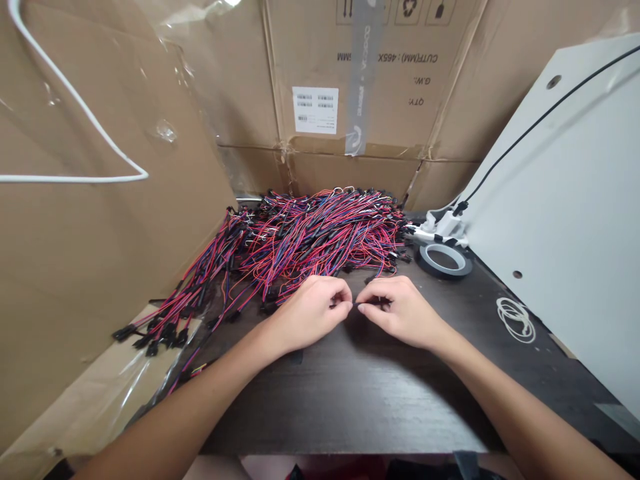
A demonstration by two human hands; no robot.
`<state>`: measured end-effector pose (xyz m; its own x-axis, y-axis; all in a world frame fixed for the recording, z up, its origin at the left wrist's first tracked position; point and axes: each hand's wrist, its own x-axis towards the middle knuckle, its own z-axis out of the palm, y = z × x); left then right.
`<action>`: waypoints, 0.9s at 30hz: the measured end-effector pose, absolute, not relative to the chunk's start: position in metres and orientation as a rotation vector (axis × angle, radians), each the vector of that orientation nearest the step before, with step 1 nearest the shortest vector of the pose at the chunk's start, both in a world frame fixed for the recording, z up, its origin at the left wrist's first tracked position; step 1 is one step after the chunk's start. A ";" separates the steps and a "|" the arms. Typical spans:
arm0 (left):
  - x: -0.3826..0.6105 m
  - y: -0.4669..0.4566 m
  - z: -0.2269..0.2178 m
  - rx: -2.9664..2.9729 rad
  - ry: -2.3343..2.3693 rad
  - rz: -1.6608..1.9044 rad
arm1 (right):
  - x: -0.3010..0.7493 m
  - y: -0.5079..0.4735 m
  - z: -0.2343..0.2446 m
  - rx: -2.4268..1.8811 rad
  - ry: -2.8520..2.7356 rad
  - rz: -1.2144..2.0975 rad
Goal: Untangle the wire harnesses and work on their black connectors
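Observation:
My left hand (320,303) and my right hand (397,310) meet almost fingertip to fingertip above the dark tabletop (360,393). Both are closed in a pinch. A tiny dark piece shows between the fingertips, too small to name, and it seems to sit in the right pinch. What the left fingers hold, if anything, is hidden. Just behind the hands lies a large heap of red, blue and black wires (325,233) with black connectors. A smaller bundle of wires (200,280) spreads to the left, its connector ends over the cardboard.
A roll of black tape (453,272) lies right of the heap, near a white power strip (447,227) with a black cable. A coiled pale cord (516,320) rests by the white panel (570,200). Cardboard boxes (240,80) wall off the back and left.

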<state>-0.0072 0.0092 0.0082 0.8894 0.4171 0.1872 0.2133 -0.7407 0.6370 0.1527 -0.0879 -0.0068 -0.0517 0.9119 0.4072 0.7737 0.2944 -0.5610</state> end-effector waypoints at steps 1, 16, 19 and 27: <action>-0.007 0.009 0.008 2.418 0.450 0.416 | 0.153 -0.088 -0.007 -1.506 -1.852 0.245; -0.006 0.006 0.008 1.943 0.735 0.072 | 0.150 -0.088 -0.009 -1.495 -1.932 0.221; -0.007 0.005 0.008 2.005 0.689 0.132 | 0.148 -0.089 -0.007 -1.506 -1.895 0.353; -0.007 0.003 0.007 1.982 0.687 0.045 | 0.150 -0.088 -0.005 -1.502 -1.921 0.556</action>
